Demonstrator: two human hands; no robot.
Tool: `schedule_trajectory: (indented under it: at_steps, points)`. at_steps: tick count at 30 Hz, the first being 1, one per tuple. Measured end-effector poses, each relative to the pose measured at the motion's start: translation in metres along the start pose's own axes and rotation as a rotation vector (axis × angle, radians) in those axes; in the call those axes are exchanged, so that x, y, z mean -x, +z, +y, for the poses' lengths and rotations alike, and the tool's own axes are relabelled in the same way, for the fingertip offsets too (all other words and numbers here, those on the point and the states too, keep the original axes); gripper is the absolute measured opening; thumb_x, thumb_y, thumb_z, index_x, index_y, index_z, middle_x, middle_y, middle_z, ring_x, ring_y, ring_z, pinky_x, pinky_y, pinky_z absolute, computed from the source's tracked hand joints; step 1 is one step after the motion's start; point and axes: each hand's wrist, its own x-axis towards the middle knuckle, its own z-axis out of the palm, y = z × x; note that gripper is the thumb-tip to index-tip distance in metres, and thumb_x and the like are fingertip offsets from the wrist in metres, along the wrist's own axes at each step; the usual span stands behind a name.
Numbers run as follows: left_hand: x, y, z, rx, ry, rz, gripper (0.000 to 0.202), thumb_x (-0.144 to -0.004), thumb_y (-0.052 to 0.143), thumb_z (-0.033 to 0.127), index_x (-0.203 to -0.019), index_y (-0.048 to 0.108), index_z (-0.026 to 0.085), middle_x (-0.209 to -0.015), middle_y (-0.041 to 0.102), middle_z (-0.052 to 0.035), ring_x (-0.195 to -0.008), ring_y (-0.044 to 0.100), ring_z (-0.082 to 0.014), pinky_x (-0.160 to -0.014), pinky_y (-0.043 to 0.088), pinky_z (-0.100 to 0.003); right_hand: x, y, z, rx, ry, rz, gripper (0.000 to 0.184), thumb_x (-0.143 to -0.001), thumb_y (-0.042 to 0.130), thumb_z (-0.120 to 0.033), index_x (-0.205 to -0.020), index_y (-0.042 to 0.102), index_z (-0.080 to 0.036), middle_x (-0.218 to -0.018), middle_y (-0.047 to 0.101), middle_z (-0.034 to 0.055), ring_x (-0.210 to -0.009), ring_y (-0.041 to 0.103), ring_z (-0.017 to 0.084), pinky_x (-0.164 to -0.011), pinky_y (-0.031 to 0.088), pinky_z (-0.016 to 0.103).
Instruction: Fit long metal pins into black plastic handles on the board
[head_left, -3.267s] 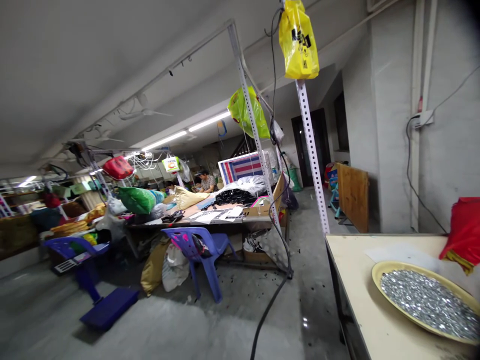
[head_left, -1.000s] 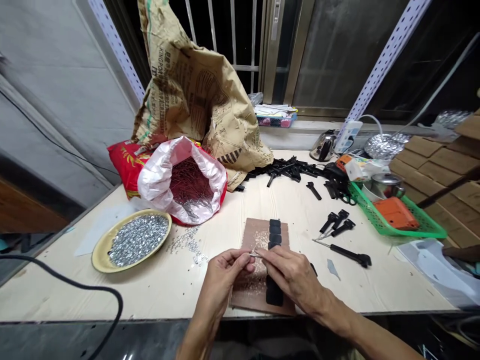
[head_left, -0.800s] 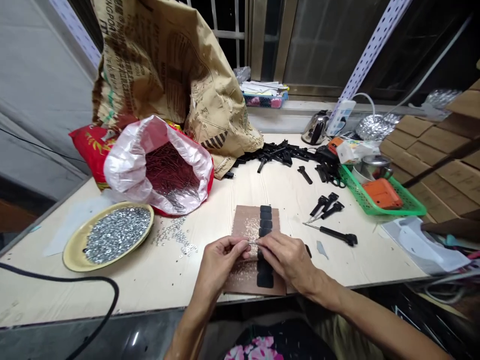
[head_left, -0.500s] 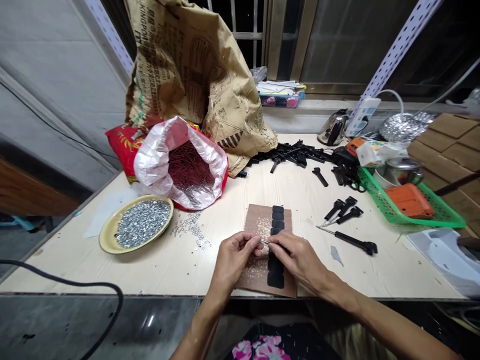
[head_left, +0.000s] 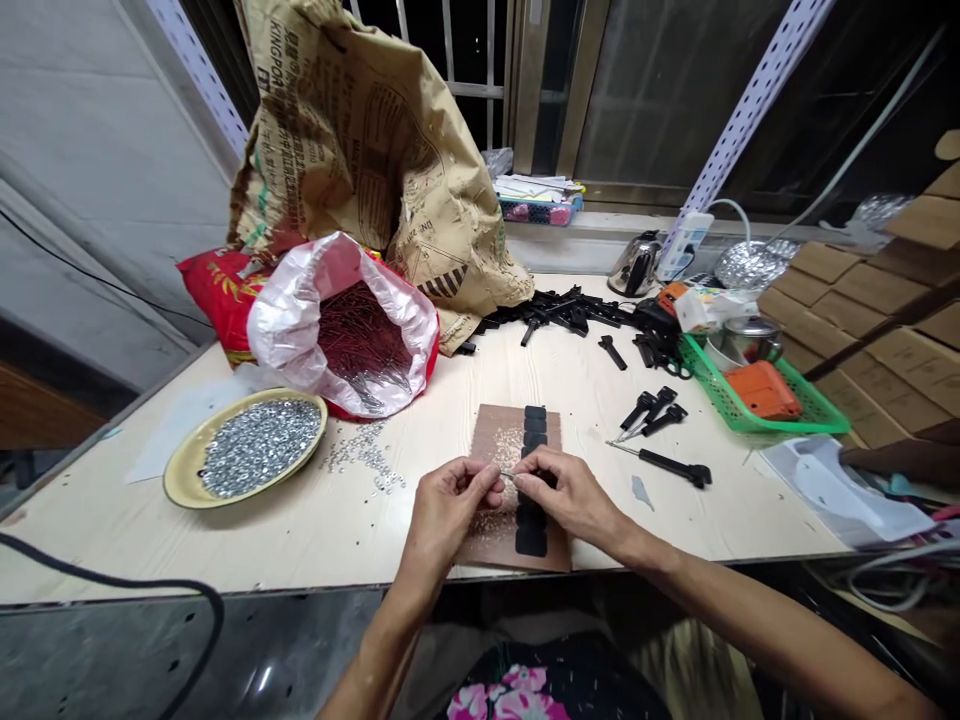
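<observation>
Silvery and thin, the metal pin (head_left: 508, 474) is pinched at each end by your left hand (head_left: 450, 503) and right hand (head_left: 568, 495), over the brown board (head_left: 495, 430) on the bench (head_left: 585, 385). The yellow plate (head_left: 174, 478) holds shiny metal bits, and the plastic bag (head_left: 296, 310) holds dark pins.

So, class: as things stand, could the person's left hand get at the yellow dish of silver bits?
Probably yes: only bare tabletop lies between the left hand and the dish, though it pinches a thin pin.
</observation>
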Motion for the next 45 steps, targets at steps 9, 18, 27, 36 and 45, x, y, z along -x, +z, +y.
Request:
schedule_trajectory:
  at_steps: [9,18,27,36,45]
  points:
    - [-0.006,0.009,-0.013,0.041,-0.059,0.014,0.033,-0.065,0.075,0.042,-0.073,0.066,0.011,-0.066,0.068,-0.0042,-0.058,0.060,-0.0101,-0.060,0.050,-0.020,0.012,0.006,0.012,0.300,-0.096,0.079,0.019,-0.094,0.043,-0.023,-0.096,0.061,-0.018,-0.090,0.063,0.0044,-0.076,0.061,0.012,-0.068,0.047,0.022]
    - [-0.012,0.020,-0.015,0.043,-0.115,0.017,0.053,-0.070,0.064,0.057,-0.094,0.069,0.009,-0.076,0.066,-0.0065,-0.057,0.059,-0.0111,-0.057,0.050,-0.024,0.010,-0.009,0.039,0.251,-0.064,0.083,0.018,-0.093,0.047,-0.026,-0.100,0.063,-0.022,-0.097,0.060,0.0030,-0.081,0.060,0.012,-0.068,0.048,0.021]
    - [-0.026,0.020,-0.027,-0.764,0.411,0.176,0.040,-0.086,0.047,0.045,-0.107,0.069,0.018,-0.089,0.064,-0.0076,-0.089,0.057,-0.0233,-0.083,0.046,-0.037,-0.019,-0.037,0.099,0.507,-0.038,0.001,0.019,-0.094,0.047,-0.029,-0.094,0.064,-0.021,-0.098,0.057,0.0041,-0.087,0.052,0.015,-0.064,0.042,0.023]
    - [-0.055,0.036,-0.055,-1.183,0.715,0.048,0.044,-0.094,0.035,0.034,-0.132,0.047,0.015,-0.146,0.037,-0.0111,-0.140,0.013,-0.0322,-0.108,0.028,-0.056,-0.030,-0.038,0.118,0.493,-0.065,-0.059,0.024,-0.094,0.046,-0.034,-0.090,0.066,-0.021,-0.092,0.060,0.0033,-0.087,0.048,0.016,-0.061,0.036,0.025]
    - [-0.064,0.032,-0.065,-1.227,0.728,0.059,0.045,-0.093,0.036,0.027,-0.135,0.043,0.011,-0.149,0.030,-0.0146,-0.141,0.003,-0.0325,-0.111,0.023,-0.056,-0.019,-0.037,0.115,0.476,-0.145,-0.090,0.027,-0.096,0.042,-0.032,-0.093,0.067,-0.022,-0.093,0.061,0.0039,-0.087,0.047,0.016,-0.064,0.038,0.026]
